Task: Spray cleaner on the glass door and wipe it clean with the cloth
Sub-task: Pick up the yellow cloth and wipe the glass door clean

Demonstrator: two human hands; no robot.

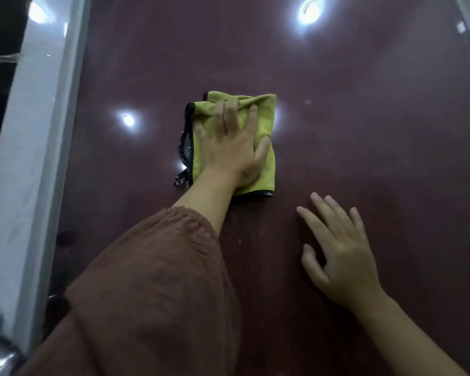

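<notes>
On the glass door (pixel 364 118), head view: your left hand (pixel 228 147) lies flat with fingers spread, pressing the folded green cloth (pixel 263 123) against the pane near its middle. Your right hand (pixel 342 253) sits open, fingers relaxed and slightly fanned, below and right of the cloth; contact with the glass cannot be confirmed. White frame (pixel 38 131) at left. No spray bottle visible. Judgement: cloth is soft and light, will bunch under a sliding palm, so keep the broad palm over its centre. Glass is stiff, slick, breakable; press evenly
</notes>
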